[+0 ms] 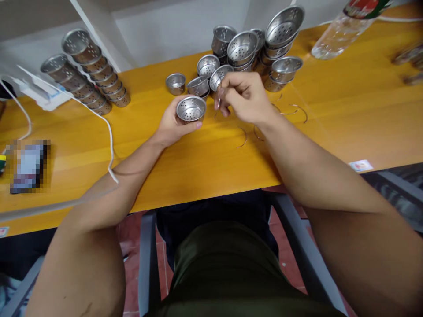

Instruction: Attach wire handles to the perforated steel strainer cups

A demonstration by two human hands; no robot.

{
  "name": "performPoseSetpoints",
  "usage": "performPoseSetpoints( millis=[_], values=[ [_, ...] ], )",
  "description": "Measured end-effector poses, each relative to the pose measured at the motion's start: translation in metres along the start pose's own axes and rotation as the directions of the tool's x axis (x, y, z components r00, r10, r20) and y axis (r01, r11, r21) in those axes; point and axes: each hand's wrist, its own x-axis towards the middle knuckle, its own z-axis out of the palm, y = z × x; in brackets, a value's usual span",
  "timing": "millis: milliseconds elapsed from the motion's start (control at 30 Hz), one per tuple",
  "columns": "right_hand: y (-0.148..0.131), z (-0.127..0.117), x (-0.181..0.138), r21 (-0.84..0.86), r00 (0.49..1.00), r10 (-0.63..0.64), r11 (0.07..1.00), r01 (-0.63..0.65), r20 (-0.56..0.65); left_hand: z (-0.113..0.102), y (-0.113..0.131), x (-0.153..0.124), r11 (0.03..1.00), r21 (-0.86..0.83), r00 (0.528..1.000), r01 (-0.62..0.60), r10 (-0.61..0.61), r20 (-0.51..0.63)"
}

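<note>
My left hand (170, 127) is wrapped around a small perforated metal cup (191, 108), its open mouth facing up toward me. To the right, my right hand (246, 96) is closed in a pinch. A thin curved wire (216, 115) pokes out below its fingertips, and the rest of that wire is hidden by the fingers. Several loose curved copper-coloured wires (245, 138) lie on the table beside and under my right wrist. Just beyond both hands, more perforated cups (208, 66) stand singly and stacked, partly covered by my right hand.
Two tall leaning stacks of perforated cups (87, 77) stand at the back left. A white cable (110, 141) runs across my left forearm. A blurred phone-like object (29, 166) lies at far left. A plastic bottle (342, 35) stands at the back right of the yellow table (198, 176).
</note>
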Motion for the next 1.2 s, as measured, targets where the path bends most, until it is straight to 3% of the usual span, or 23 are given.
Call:
performPoseSetpoints(
  millis=[133, 267, 433, 667, 867, 1000, 1200],
  values=[
    [-0.008, 0.004, -0.001, -0.147, 0.997, 0.071, 0.987, -0.072, -0.015, -0.001, -0.012, 0.001, 0.996, 0.063, 0.997, -0.060, 0.062, -0.039],
    [-0.020, 0.002, -0.001, -0.252, 0.986, 0.152, 0.954, -0.164, -0.065, -0.004, -0.018, 0.001, 0.994, 0.080, 0.998, -0.069, 0.069, 0.003],
    [-0.018, 0.002, 0.001, -0.185, 0.982, 0.161, 0.967, -0.178, -0.103, -0.001, 0.000, -0.001, 0.997, 0.075, 0.999, 0.029, -0.030, 0.015],
    [-0.018, 0.003, -0.002, -0.124, 0.991, 0.107, 0.985, -0.117, -0.081, 0.003, -0.001, 0.000, 0.988, 0.155, 1.000, -0.019, 0.023, -0.021],
    [-0.015, 0.001, -0.003, -0.243, 0.976, 0.204, 0.945, -0.218, -0.082, -0.001, -0.004, -0.001, 0.990, 0.138, 1.000, -0.029, 0.028, 0.005],
    [-0.017, 0.006, -0.003, -0.247, 0.980, 0.195, 0.949, -0.196, -0.026, -0.003, 0.002, -0.003, 0.995, 0.098, 1.000, 0.002, -0.001, -0.007],
    [-0.025, 0.019, -0.002, -0.255, 0.952, 0.304, 0.923, -0.287, 0.027, 0.004, 0.005, 0.001, 0.998, 0.059, 0.999, -0.026, 0.024, 0.043]
  ],
)
